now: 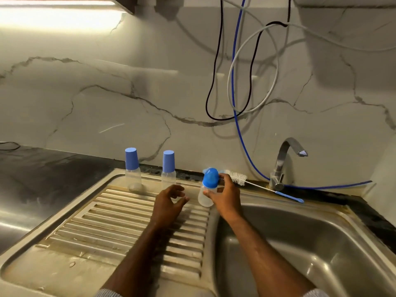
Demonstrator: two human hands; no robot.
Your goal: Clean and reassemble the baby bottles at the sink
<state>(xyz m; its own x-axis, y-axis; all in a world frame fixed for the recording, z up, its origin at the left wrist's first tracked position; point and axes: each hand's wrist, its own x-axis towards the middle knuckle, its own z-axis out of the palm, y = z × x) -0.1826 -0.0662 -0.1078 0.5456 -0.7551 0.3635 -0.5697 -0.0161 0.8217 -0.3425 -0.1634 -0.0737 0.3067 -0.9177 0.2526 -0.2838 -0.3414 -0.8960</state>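
Two clear baby bottles with blue caps stand upright at the back of the draining board, one on the left [132,168] and one further right [168,169]. My right hand [225,195] grips a third capped bottle [207,189], tilted, above the edge between draining board and basin. My left hand [170,201] hovers over the ribbed draining board [102,221] just left of that bottle, fingers loosely curled, holding nothing. A white bottle brush [237,177] with a thin blue handle lies on the sink rim behind my right hand.
The steel sink basin [310,243] lies to the right, with a chrome tap [282,161] at its back rim. A blue hose [240,125] and black and grey cables hang down the marble wall. Dark worktop extends to the left.
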